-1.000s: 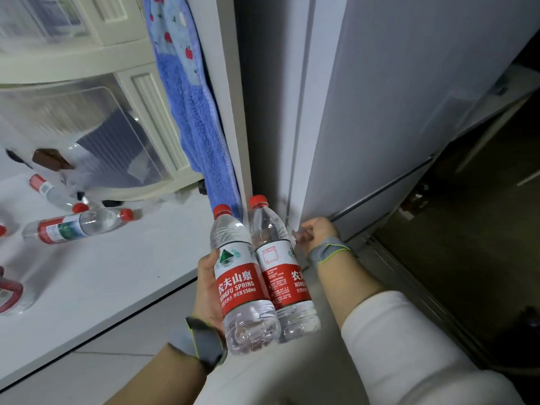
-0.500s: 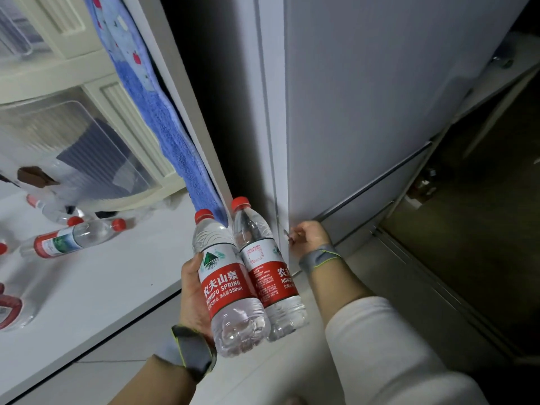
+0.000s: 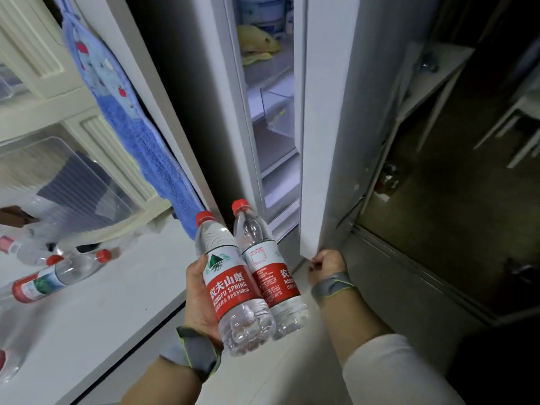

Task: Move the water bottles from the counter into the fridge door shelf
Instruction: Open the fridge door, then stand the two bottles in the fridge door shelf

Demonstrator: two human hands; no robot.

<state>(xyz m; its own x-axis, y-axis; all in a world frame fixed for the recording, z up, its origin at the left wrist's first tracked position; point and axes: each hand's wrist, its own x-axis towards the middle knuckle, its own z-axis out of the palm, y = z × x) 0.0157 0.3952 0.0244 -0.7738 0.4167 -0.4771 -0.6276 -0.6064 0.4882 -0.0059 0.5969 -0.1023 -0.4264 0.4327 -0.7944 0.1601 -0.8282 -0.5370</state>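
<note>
Fridge door point(image 3: 327, 127), shut a moment ago, now ajar: right hand point(image 3: 327, 263), fingers curled on its lower edge, has pulled it. Left hand point(image 3: 200, 299) clamps two water bottles point(image 3: 248, 285) near the gap; more bottles point(image 3: 55, 277) lie on the counter point(image 3: 102, 311) at left. Door shelf not yet reachable.

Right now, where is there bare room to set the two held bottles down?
The counter is bare from the blue towel to its front edge. Its left end is crowded with lying bottles. The fridge door is only ajar, a narrow gap for the left hand and its bottles.
</note>
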